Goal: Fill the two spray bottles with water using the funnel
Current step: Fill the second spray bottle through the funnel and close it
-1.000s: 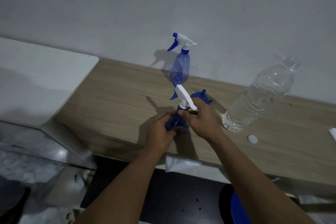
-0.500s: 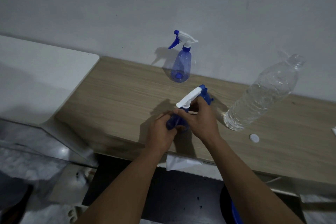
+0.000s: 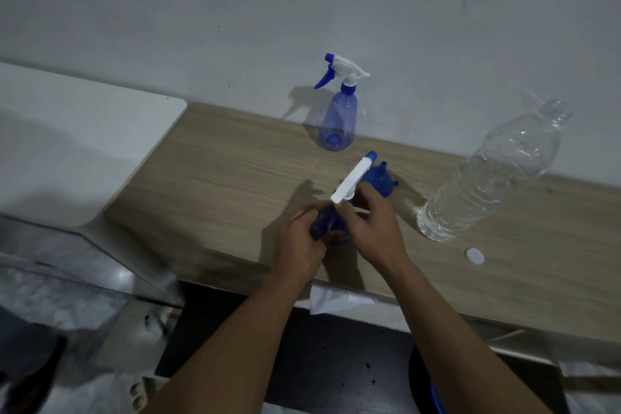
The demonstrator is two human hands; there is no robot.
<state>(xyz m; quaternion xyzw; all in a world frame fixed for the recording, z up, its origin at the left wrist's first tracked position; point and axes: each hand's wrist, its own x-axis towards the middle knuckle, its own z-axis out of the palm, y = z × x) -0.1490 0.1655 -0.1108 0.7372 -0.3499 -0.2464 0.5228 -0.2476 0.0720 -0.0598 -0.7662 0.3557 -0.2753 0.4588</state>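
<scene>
We've got our left hand (image 3: 300,242) round the spray bottle (image 3: 324,222), right hand (image 3: 376,228) clamped on its sprayer top (image 3: 353,180); yank it and we might knock the uncapped water bottle (image 3: 497,168).

light: dim, cool grey | source: from the right, by the shadows | shadows: far spray bottle (image 3: 337,121) casts a soft one leftward on wall (image 3: 302,10); a darker one on table (image 3: 218,171) left of near spray bottle (image 3: 321,225) | glare: small glints on water bottle (image 3: 487,178), pale gleam on floor (image 3: 122,276) | blur: lower-left corner smeared | distortion: edges bend
</scene>
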